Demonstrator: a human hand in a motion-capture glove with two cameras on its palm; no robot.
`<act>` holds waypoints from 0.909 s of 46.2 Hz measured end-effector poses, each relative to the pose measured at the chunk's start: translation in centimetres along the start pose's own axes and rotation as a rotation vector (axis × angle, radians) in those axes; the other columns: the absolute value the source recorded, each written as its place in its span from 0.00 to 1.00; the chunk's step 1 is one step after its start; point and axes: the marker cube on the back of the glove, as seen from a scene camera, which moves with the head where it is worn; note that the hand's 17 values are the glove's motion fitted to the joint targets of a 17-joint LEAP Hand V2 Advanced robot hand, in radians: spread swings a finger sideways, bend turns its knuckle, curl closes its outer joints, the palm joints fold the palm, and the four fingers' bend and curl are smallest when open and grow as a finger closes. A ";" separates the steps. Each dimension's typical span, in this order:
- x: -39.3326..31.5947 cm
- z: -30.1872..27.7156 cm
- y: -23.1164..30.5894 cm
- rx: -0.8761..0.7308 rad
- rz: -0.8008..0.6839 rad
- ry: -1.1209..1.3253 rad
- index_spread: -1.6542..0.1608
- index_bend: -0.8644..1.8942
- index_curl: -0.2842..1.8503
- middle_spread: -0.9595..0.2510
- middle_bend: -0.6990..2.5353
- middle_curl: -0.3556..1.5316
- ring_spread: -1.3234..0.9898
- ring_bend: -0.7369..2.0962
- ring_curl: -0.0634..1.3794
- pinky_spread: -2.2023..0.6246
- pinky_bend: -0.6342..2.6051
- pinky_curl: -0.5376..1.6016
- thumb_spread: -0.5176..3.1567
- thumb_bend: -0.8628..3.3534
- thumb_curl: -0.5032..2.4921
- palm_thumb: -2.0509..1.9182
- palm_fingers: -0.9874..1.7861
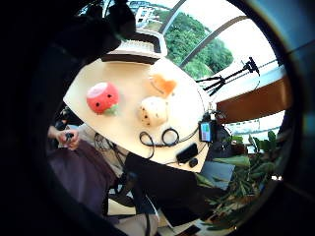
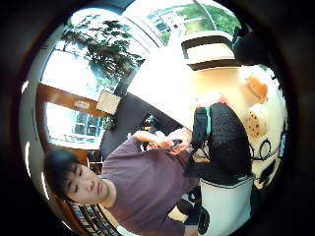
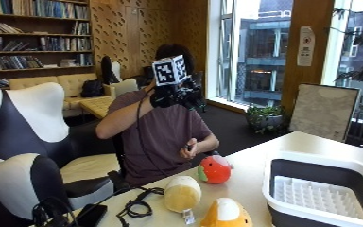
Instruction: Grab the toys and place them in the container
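Red, cream and orange toys (image 3: 214, 169) sit on the table (image 3: 307, 144) near the container (image 3: 323, 189). Raised by the face, the gloved hand (image 3: 175, 94) holds nothing; I cannot tell if its fingers are curled.

Daylight from the tall glass windows (image 3: 257, 52) blows out the upper frame; palm views bend, dark-rimmed.

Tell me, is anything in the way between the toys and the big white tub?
Nothing visible is. The red strawberry plush toy, the cream round plush toy and the orange and white plush toy sit on the pale table beside the white plastic container, with bare tabletop between. The gloved right hand is raised above.
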 end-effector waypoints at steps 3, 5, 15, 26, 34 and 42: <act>0.3 -0.3 -0.3 0.000 -0.010 0.011 0.85 0.42 0.18 0.71 0.28 0.22 0.55 0.35 0.08 0.78 0.32 0.30 0.31 0.25 0.18 0.57 0.53; 0.7 -0.6 -0.8 -0.002 -0.005 0.022 0.84 0.43 0.19 0.69 0.28 0.23 0.54 0.35 0.09 0.78 0.32 0.31 0.35 0.25 0.19 0.57 0.53; 3.1 -2.0 -3.5 -0.029 0.090 0.055 0.81 0.42 0.22 0.68 0.29 0.26 0.53 0.36 0.11 0.78 0.33 0.34 0.49 0.27 0.21 0.57 0.52; 9.2 -2.2 -8.4 -0.074 0.253 0.082 0.79 0.40 0.24 0.68 0.28 0.29 0.52 0.38 0.13 0.79 0.34 0.35 0.54 0.26 0.23 0.56 0.49; 14.2 1.7 -12.7 -0.205 0.376 0.083 0.79 0.35 0.24 0.69 0.26 0.29 0.53 0.40 0.16 0.79 0.39 0.38 0.55 0.25 0.24 0.54 0.41; 18.2 8.9 -15.8 -0.350 0.477 0.091 0.80 0.33 0.22 0.74 0.26 0.30 0.56 0.40 0.17 0.79 0.45 0.41 0.54 0.24 0.25 0.53 0.31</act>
